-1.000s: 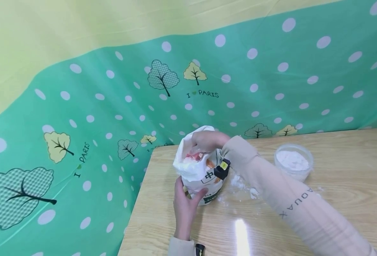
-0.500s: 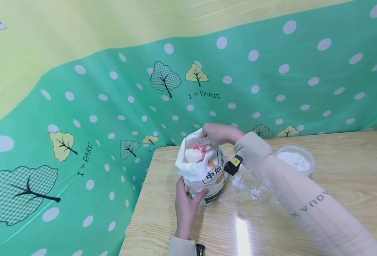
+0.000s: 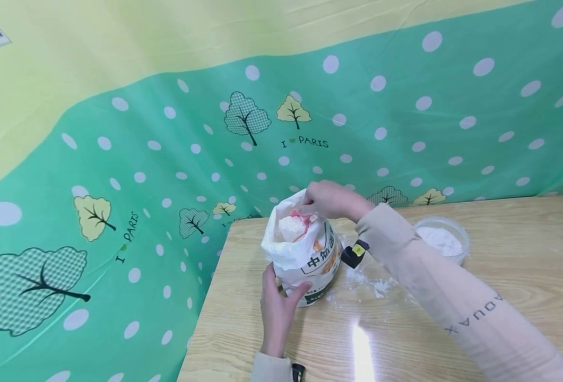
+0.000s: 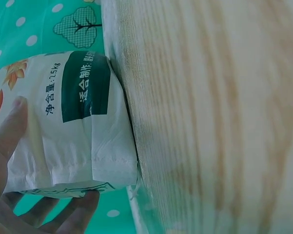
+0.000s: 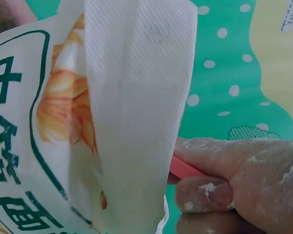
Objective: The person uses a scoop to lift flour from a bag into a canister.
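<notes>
A white flour bag [image 3: 305, 262] with green lettering stands upright on the table, its mouth rolled open. My left hand [image 3: 277, 313] grips the bag's near left side low down; in the left wrist view the thumb [image 4: 12, 126] lies on its front and the fingers lie along its side. At the mouth, my right hand [image 3: 331, 199] holds a pinkish-red scoop by its handle [image 5: 185, 168]. White flour [image 3: 291, 228] is heaped on the scoop, still within the bag's rim. Flour dusts the right thumb and fingers. The folded rim hides the scoop's bowl in the right wrist view.
To the right, partly behind the right sleeve, a clear round bowl [image 3: 464, 233] holds white flour. Spilled flour [image 3: 381, 287] streaks the wooden table [image 3: 525, 265] between bag and bowl. A green dotted curtain [image 3: 176, 159] rises behind the table and along its left side.
My right hand has drawn up and to the right out of the bag's mouth, bringing the flour-heaped scoop into sight. My left hand keeps its grip on the bag.
</notes>
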Demonstrator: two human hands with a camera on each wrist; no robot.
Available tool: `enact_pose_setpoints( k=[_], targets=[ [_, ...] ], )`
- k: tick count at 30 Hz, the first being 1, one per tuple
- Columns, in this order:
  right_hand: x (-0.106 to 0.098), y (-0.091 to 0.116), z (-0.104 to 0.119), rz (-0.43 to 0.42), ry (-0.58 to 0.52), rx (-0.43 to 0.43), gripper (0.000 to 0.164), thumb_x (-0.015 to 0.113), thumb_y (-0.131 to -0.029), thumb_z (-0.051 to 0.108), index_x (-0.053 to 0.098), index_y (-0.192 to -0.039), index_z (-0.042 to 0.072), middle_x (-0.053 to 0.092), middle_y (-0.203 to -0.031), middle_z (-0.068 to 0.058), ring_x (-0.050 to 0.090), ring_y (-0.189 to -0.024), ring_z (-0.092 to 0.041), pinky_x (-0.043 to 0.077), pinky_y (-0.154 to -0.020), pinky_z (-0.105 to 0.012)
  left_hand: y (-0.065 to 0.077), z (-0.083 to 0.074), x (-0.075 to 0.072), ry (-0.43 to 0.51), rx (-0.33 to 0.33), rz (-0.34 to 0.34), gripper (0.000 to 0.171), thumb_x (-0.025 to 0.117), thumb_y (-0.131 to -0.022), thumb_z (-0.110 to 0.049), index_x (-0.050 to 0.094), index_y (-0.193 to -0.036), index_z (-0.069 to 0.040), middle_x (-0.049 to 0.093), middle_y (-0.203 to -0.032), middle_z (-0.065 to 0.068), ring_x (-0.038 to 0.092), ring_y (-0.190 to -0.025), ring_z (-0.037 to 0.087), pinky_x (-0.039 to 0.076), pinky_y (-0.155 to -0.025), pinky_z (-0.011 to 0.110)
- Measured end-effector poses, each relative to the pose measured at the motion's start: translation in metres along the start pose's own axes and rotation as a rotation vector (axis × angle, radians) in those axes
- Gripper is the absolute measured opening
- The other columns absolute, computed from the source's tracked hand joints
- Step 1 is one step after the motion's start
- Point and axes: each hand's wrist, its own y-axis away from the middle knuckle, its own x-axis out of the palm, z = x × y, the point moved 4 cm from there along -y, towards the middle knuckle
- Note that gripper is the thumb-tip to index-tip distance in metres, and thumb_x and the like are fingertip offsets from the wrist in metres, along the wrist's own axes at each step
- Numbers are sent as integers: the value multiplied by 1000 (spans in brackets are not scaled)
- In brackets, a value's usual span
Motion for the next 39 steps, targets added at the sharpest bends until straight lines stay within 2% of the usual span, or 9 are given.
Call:
enact_pose_setpoints(
  k=[4, 8, 11, 16, 20, 23, 26, 30, 39],
  targets=[
    [-3, 5, 3, -28, -23, 37, 43, 60, -100, 26, 58, -60, 9, 33, -50, 6, 31, -49, -10, 32, -48, -21, 0, -2, 1, 11, -1, 10, 85, 87, -72, -41, 45, -142, -17, 55, -135, 3, 56, -122, 25, 55, -98, 42],
    [-6, 7, -4, -31, -123, 59, 39, 60, -100, 25, 65, -66, 7, 32, -52, 5, 31, -50, -10, 33, -48, -22, 1, -1, 1, 5, -11, 12, 86, 87, -71, -42, 44, -142, -18, 54, -136, 2, 57, -123, 25, 55, -98, 42],
    [-8, 7, -13, -26, -195, 65, 31, 61, -99, 26, 75, -81, 5, 37, -55, 5, 33, -53, -10, 35, -50, -23, 2, 0, 0, -10, -20, 9, 87, 87, -70, -42, 44, -143, -18, 54, -137, 2, 58, -122, 25, 56, -97, 41],
    [-7, 9, -22, -11, -286, 75, 29, 61, -99, 27, 76, -85, 6, 47, -60, 3, 38, -59, -13, 37, -55, -26, 2, -1, -1, -16, -13, 5, 87, 87, -71, -41, 44, -143, -16, 54, -136, 4, 57, -121, 27, 56, -96, 41],
    [-5, 12, -29, -8, -359, 95, 28, 61, -99, 31, 77, -91, 9, 66, -75, -1, 53, -75, -18, 49, -75, -32, 2, 1, -1, -5, -21, 5, 85, 87, -72, -40, 44, -142, -16, 54, -136, 5, 57, -122, 27, 56, -96, 43],
    [-4, 14, -33, -16, -400, 110, 30, 61, -99, 33, 77, -91, 8, 67, -79, -2, 57, -84, -21, 50, -86, -35, 2, 2, -1, -5, -28, 5, 85, 87, -72, -40, 45, -142, -16, 54, -136, 5, 57, -121, 28, 56, -96, 43],
    [-3, 16, -38, -26, -437, 117, 34, 60, -99, 34, 75, -86, 6, 53, -68, 1, 50, -73, -18, 47, -72, -29, 1, 2, -2, -13, -26, 6, 86, 86, -73, -41, 44, -143, -16, 54, -137, 5, 58, -120, 29, 57, -95, 44],
    [-4, 21, -44, -40, -497, 130, 36, 60, -99, 35, 74, -85, 6, 39, -59, 6, 36, -58, -13, 34, -53, -24, 1, 3, -3, -18, -22, 4, 86, 86, -73, -42, 43, -143, -16, 54, -137, 5, 58, -119, 29, 57, -94, 43],
    [-5, 31, -50, -61, -557, 160, 40, 59, -100, 36, 63, -67, 12, 42, -57, 3, 32, -48, -10, 29, -47, -22, 0, -1, -1, -10, -2, 8, 86, 87, -72, -39, 44, -143, -16, 54, -136, 5, 58, -120, 27, 57, -95, 42]
  ],
)
